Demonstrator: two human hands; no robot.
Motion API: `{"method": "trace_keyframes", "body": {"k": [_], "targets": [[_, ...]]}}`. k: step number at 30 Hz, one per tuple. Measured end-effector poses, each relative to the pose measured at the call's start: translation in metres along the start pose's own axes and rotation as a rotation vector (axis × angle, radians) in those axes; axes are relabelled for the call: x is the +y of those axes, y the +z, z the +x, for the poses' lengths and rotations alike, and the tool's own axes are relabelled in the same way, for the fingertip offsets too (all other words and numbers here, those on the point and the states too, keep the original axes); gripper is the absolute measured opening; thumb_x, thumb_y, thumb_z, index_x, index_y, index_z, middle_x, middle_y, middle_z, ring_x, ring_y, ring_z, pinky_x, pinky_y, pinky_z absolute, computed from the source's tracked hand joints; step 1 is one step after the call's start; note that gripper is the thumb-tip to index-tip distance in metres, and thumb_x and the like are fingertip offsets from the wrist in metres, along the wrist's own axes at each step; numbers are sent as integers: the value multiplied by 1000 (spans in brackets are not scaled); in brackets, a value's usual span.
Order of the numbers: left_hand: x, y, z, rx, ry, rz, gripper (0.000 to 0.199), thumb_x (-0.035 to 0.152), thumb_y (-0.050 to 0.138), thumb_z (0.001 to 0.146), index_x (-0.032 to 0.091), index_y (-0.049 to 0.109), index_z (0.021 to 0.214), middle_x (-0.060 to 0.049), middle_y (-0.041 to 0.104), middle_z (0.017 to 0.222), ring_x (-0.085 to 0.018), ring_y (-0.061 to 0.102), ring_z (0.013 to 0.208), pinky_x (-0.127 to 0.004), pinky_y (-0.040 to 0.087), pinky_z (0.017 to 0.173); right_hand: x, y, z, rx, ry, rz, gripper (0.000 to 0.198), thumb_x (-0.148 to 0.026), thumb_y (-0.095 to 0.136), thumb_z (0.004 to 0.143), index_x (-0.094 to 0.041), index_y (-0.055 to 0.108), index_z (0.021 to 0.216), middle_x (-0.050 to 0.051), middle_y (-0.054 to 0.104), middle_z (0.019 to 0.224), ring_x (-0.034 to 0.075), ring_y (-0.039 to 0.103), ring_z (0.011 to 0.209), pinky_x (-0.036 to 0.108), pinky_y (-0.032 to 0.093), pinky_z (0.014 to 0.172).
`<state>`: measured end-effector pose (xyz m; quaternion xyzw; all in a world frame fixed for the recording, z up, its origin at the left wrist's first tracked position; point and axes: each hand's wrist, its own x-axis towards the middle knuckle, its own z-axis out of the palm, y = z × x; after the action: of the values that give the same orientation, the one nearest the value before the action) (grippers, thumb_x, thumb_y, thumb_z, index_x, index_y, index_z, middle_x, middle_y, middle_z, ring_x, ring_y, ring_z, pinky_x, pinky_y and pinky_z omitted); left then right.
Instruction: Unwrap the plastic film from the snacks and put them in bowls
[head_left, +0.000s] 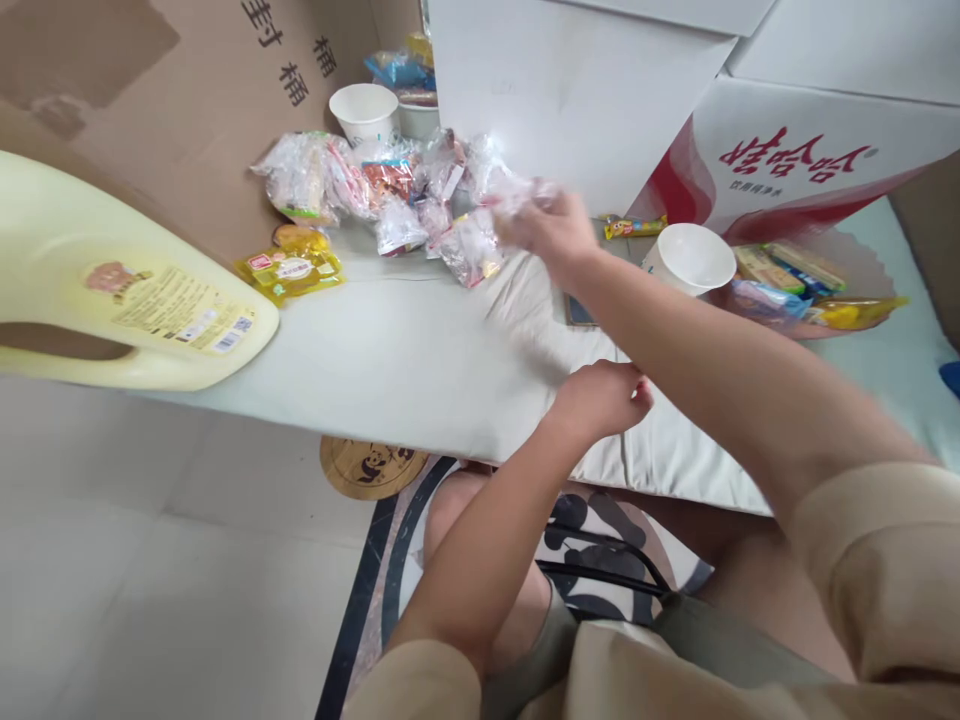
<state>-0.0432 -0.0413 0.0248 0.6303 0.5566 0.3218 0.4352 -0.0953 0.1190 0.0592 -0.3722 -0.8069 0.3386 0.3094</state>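
Note:
My right hand [553,232] reaches over the right end of a pile of wrapped snacks [401,222]. Its fingers are pinched on a clear plastic packet [521,198], blurred by motion. Closer to my body, my left hand [604,395] is closed above the pale cushion [577,440], fingers curled inward. A tiny red spot shows at its fingertips; what it holds, if anything, is hidden. Two white paper cups, one of them an open cup [365,112], stand behind the pile. A yellow snack bag [296,268] lies at the pile's left.
At left stands a large pale-yellow jug [135,290]. Cardboard [187,150] and white boxes [570,100] rise behind. On the right are another paper cup [694,262], a pink tray [862,262] of snacks, and a small yellow packet [636,227]. A panda-print mat [600,580] lies below.

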Motion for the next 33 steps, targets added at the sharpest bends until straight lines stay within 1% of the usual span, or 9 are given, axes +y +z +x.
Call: {"method": "trace_keyframes", "body": {"k": [3, 7, 10, 12, 17, 22, 27, 30, 33], "targets": [[3, -3, 0, -7, -2, 38, 7, 20, 58, 83, 22, 58, 76, -7, 67, 78, -29, 67, 87, -41, 53, 80, 5, -60, -63, 200, -32, 166, 24, -45, 54, 98, -26, 63, 111, 10, 71, 112, 23, 69, 103, 41, 56, 86], [1, -6, 9, 120, -166, -489, 18, 31, 50, 94, 21, 61, 85, -8, 71, 89, -22, 70, 86, -39, 56, 83, 18, -131, -173, 303, -341, -187, 20, -33, 67, 93, -36, 69, 113, 8, 70, 127, 30, 67, 120, 52, 51, 104], [3, -3, 14, -102, -175, -960, 36, 54, 51, 95, 22, 63, 107, -9, 72, 107, -22, 71, 92, -38, 59, 81, 37, -143, -233, 180, -469, -278, 30, -24, 65, 92, -39, 70, 117, 6, 70, 130, 31, 65, 126, 55, 54, 104], [7, 4, 17, -199, -135, -1056, 45, 53, 68, 85, 26, 61, 120, -7, 71, 112, -21, 71, 94, -36, 59, 79, 55, -138, -255, 88, -451, -272, 31, -27, 65, 92, -37, 70, 121, 7, 68, 134, 32, 61, 133, 56, 55, 104], [7, 25, 29, 0, -197, -1019, 54, 35, 83, 68, 21, 62, 116, -6, 74, 108, -20, 71, 93, -35, 58, 82, 85, -132, -284, 158, -377, -238, 19, -33, 63, 95, -37, 73, 110, 4, 70, 135, 31, 56, 139, 57, 50, 108], [-6, 33, 45, 270, -151, -685, 52, 31, 85, 64, 23, 60, 110, 0, 71, 92, -16, 67, 81, -28, 54, 75, 89, -146, -290, 119, -450, -44, 19, -28, 56, 100, -30, 69, 113, 4, 79, 109, 24, 75, 105, 42, 56, 87], [-1, 40, 51, 101, -72, -230, 41, 33, 79, 70, 21, 63, 106, 0, 69, 90, -15, 63, 78, -27, 50, 73, 93, -159, -277, 162, -115, 85, 15, -33, 59, 96, -27, 71, 101, 4, 76, 93, 20, 70, 84, 37, 55, 78], [8, 46, 48, -62, -28, -194, 37, 29, 76, 72, 21, 65, 106, 0, 68, 92, -14, 61, 77, -26, 47, 71, 99, -161, -267, 310, 103, 162, 18, -38, 69, 86, -26, 69, 99, 6, 70, 100, 22, 66, 93, 36, 54, 76], [13, 52, 43, -189, -55, -306, 36, 32, 77, 72, 21, 66, 105, 0, 66, 87, -13, 59, 71, -25, 47, 67, 105, -158, -258, 277, 224, 279, 24, -39, 70, 82, -24, 66, 100, 5, 68, 99, 19, 63, 87, 33, 52, 72]]}}
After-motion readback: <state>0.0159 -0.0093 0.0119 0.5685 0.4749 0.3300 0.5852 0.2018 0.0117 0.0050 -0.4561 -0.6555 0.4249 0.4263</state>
